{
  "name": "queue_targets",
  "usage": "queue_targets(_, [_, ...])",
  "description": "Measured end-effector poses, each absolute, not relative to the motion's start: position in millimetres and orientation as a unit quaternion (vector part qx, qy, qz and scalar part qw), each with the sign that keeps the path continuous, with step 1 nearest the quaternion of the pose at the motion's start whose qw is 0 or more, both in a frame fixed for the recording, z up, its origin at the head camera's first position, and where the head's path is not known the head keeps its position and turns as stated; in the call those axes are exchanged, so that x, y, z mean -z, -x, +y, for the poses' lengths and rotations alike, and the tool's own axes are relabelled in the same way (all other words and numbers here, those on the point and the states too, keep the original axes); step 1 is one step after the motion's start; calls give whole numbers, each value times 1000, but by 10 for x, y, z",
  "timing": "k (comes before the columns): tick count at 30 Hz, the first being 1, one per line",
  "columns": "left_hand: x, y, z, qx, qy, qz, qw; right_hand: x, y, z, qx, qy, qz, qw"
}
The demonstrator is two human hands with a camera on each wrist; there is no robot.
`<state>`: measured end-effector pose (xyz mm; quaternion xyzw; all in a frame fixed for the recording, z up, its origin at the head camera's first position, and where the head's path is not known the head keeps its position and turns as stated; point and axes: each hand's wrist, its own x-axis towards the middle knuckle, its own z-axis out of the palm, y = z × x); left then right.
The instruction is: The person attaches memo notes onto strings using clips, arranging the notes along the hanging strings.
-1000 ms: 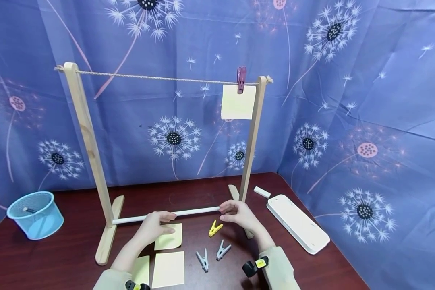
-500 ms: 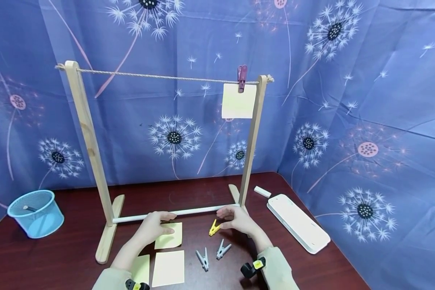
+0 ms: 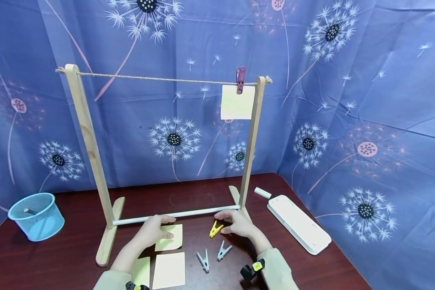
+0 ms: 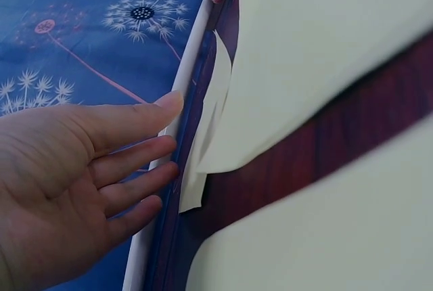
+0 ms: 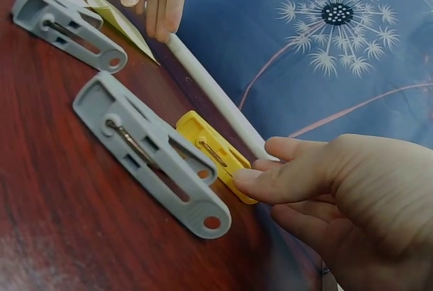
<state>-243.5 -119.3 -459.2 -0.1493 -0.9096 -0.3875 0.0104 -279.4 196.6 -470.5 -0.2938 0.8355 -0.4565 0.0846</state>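
My right hand (image 3: 238, 224): thumb and fingers parted at yellow plastic clothespin (image 5: 206, 145), no grip. My left hand (image 3: 152, 230): relaxed, holding nothing, thumb over pale-yellow square paper (image 3: 171, 243).

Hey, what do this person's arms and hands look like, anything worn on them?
The left hand and right hand are ungloved. The left sleeve and right sleeve are pale and plain. The left wrist device and right wrist device are black with yellow patches; the left one is partly out of frame.
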Motion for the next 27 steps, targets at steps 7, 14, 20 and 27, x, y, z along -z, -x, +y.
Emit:
queue_targets(7, [4602,2428,-1190,370,160,-915,4,4714,2771,1957,450,304,835,91])
queue_targets(14, [4606,2429,-1181,345,154,-926,-7,4701,2780,1956,455,308,830,95])
queue_targets(20, [4588,2415,-1177,345,150,-926,-10,4684,2786,1951,454,300,834,92])
queue_targets(27, [4561,2401,-1152,343,173,-923,-1,4716,2800,1948,447,273,849,64])
